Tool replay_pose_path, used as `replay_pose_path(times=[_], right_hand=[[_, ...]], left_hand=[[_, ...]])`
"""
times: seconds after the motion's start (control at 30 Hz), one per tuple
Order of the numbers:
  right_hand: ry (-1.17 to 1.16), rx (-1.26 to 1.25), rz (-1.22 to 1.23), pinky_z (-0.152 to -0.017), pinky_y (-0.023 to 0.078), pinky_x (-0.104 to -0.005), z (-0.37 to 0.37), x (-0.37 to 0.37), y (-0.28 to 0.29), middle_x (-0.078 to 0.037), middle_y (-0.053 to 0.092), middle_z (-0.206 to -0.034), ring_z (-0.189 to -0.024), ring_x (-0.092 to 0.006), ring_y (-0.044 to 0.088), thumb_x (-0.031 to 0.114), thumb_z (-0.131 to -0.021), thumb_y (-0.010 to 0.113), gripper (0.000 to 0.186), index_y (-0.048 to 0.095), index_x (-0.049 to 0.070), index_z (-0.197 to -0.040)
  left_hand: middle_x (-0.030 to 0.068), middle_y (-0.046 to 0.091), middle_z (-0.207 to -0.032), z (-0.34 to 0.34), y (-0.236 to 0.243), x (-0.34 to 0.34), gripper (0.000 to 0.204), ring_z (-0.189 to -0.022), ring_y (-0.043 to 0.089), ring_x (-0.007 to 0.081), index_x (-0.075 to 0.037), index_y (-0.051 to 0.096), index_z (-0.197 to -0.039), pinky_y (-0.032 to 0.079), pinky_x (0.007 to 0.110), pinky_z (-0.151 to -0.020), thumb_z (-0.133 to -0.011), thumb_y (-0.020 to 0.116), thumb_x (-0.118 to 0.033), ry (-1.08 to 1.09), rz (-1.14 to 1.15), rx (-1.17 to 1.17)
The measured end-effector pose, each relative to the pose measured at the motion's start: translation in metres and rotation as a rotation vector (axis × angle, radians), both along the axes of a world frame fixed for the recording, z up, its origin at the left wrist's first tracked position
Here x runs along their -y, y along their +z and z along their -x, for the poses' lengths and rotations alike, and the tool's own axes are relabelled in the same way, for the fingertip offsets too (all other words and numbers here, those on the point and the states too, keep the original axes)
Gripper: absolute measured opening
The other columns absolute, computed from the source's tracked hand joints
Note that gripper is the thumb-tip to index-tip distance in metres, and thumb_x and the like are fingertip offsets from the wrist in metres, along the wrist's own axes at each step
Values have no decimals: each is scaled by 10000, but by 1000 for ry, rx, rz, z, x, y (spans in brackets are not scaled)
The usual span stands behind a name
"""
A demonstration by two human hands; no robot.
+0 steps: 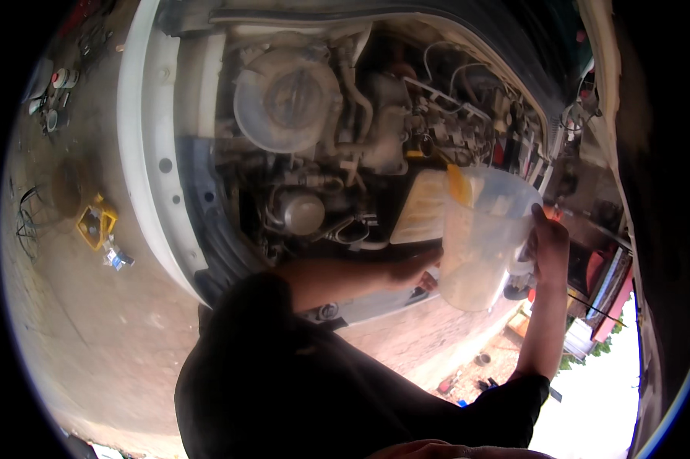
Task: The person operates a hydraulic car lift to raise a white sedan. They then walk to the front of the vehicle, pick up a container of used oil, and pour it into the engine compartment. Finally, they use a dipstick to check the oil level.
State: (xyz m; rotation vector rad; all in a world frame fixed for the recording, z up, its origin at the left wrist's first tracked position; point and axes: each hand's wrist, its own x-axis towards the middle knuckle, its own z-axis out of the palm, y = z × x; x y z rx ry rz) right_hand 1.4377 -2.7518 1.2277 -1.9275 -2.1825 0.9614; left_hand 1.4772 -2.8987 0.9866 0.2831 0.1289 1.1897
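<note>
My right hand [549, 241] is closed around the handle of a large translucent plastic jug [482, 245], held tilted over the engine bay's near right side. My left hand [414, 274] is at the jug's lower left side, its fingers curled against it and partly hidden. At the jug's upper left edge is an amber-yellow spout-like part [459, 185]. Just left of the jug lies a cream-yellow ribbed plastic tank [421, 206], partly covered by it. Whether any liquid is flowing cannot be made out.
Around the jug is a dusty engine [387, 126] with a round, pale housing [287, 99], hoses and a round metal cap [303, 214]. A white body panel [142, 138] borders the bay on the left. A yellow container [96, 223] and bottles [64, 78] stand on the ground.
</note>
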Motion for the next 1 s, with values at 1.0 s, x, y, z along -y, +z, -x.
replay_pose_path(times=[1.0], right_hand=[[26, 68, 2, -364, 230, -260, 11, -6, -1, 53, 403, -477, -357, -50, 313, 279, -863, 706, 430, 471, 104, -549]], left_hand=[[134, 339, -1383, -7, -8, -10, 814, -1050, 538, 280, -127, 222, -1481, 465, 414, -931, -921, 189, -717, -44, -24, -32]])
